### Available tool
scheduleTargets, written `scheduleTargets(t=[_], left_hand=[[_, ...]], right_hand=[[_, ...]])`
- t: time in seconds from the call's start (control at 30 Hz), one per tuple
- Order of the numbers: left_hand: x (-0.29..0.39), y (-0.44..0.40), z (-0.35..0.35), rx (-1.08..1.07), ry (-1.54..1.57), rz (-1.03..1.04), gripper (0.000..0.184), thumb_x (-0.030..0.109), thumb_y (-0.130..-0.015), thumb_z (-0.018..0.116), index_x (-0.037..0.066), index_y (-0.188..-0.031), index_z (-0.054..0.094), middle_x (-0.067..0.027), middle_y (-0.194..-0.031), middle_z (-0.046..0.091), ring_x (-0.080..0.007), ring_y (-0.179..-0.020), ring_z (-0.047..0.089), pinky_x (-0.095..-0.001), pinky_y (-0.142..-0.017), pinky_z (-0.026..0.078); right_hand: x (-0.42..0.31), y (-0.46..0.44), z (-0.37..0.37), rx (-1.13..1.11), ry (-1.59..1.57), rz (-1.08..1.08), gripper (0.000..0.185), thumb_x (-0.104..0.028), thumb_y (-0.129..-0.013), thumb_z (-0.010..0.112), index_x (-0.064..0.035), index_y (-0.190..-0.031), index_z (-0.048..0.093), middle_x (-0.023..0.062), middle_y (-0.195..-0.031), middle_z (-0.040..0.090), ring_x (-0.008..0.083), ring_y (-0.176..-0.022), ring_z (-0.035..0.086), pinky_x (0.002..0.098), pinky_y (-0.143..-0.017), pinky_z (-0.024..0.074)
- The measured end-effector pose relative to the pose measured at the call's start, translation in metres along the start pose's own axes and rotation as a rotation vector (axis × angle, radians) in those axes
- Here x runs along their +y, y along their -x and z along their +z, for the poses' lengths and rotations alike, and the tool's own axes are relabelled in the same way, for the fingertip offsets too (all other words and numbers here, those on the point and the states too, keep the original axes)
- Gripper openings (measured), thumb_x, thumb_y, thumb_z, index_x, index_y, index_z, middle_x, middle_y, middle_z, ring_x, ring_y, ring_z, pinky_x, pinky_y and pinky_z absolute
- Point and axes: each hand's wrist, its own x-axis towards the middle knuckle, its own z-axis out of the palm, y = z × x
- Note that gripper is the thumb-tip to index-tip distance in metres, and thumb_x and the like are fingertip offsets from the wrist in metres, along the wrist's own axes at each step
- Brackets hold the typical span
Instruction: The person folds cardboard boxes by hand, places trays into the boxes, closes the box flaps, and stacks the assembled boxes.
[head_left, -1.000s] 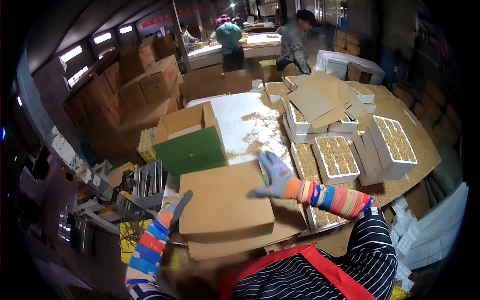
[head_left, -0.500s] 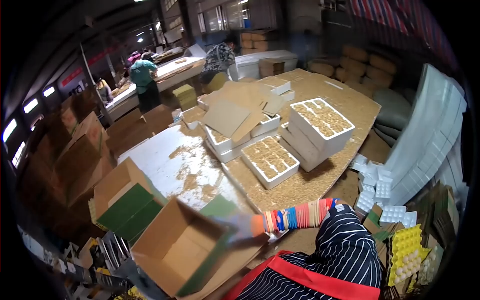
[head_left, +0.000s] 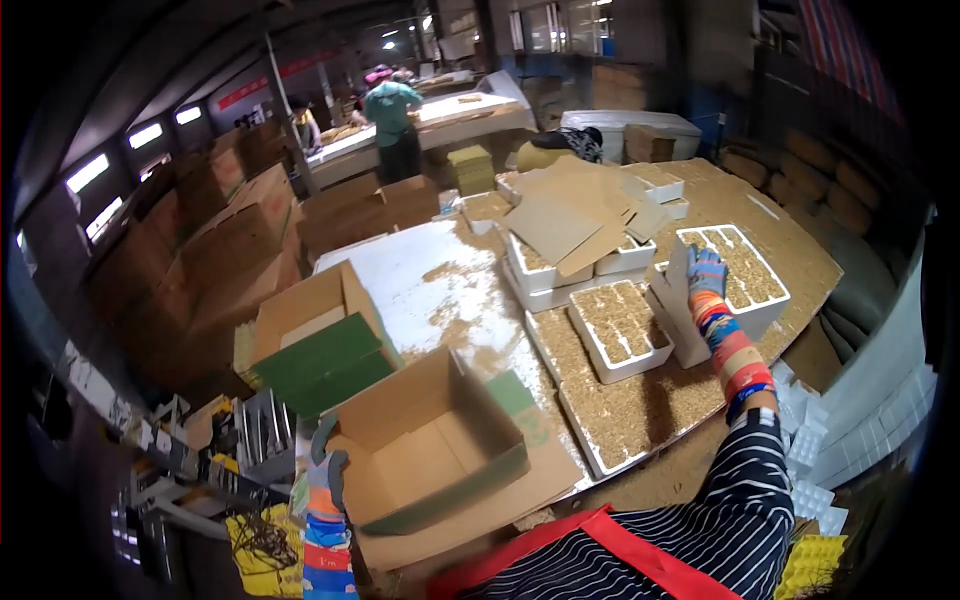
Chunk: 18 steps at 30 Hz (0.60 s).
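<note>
right hand [head_left: 707,270] at the white tray [head_left: 760,317], left hand [head_left: 322,476] by the open box [head_left: 425,455]

over on the right of the table [head_left: 380,265], with the right hand at full stretch: fingers laid along the left side of the tray, close to a pale upright panel [head_left: 683,335]. grasping or merely resting there, cannot tell. directly beside that hand, to its right, the tray, full of brown husk-like filling [head_left: 748,268], with its long axis running away and slanting leftward at the far end. much nearer to the right hand than to the left.

front and left, close in: the open box, mouth up on a flat cardboard sheet [head_left: 550,475], with its longer side roughly crosswise. at its left edge, the left hand, bent toward the cardboard wall; gripping or only touching, cannot tell. from the right hand, box leftward and nearer, with a smaller filled tray [head_left: 637,365] in between.
</note>
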Motion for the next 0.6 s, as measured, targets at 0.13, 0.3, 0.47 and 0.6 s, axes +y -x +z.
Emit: scheduleTargets(t=[0.13, 0.3, 0.47, 0.6], left_hand=[[-0.003, 0.012, -0.003, 0.034, 0.107, -0.010, 0.049, 0.013, -0.079, 0.048, 0.003, -0.127, 0.042, -0.0123, -0.123, 0.046, -0.0224, -0.104, 0.047, -0.0338, -0.086, 0.042], [0.028, -0.002, 0.016, -0.048, 0.263, -0.153, 0.059, -0.004, -0.073, 0.043, 0.004, -0.131, 0.039, -0.0069, -0.127, 0.046, -0.0056, -0.078, 0.049, -0.0174, -0.065, 0.041], [0.009, -0.017, 0.025, -0.048, 0.383, -0.186, 0.068, -0.014, -0.075, 0.039, 0.010, -0.138, 0.028, -0.0043, -0.135, 0.036, -0.0055, -0.081, 0.051, -0.0171, -0.063, 0.042], [-0.003, -0.010, 0.020, 0.075, 0.565, -0.245, 0.060, -0.010, -0.079, 0.042, 0.009, -0.135, 0.030, -0.0048, -0.132, 0.038, -0.0112, -0.085, 0.055, -0.0234, -0.066, 0.046]], right_hand=[[0.015, 0.015, -0.061, -0.167, -0.101, -0.124, 0.077, -0.024, -0.059, 0.072, -0.0113, -0.127, 0.038, 0.0123, -0.110, 0.049, 0.0279, -0.102, 0.051, 0.0394, -0.078, 0.0449], [0.014, 0.045, -0.173, -0.025, -0.395, -0.445, 0.090, -0.030, -0.052, 0.076, -0.0079, -0.129, 0.035, 0.0162, -0.103, 0.049, 0.0319, -0.096, 0.050, 0.0410, -0.079, 0.0444], [-0.027, 0.107, -0.334, 0.330, -0.983, -0.878, 0.089, -0.018, -0.048, 0.079, -0.0025, -0.128, 0.040, 0.0157, -0.093, 0.048, 0.0328, -0.080, 0.050, 0.0393, -0.071, 0.0433], [-0.070, 0.147, -0.389, 0.588, -1.190, -1.223, 0.073, -0.022, -0.052, 0.078, 0.0050, -0.115, 0.052, 0.0124, -0.086, 0.050, 0.0262, -0.069, 0.052, 0.0337, -0.059, 0.0431]])
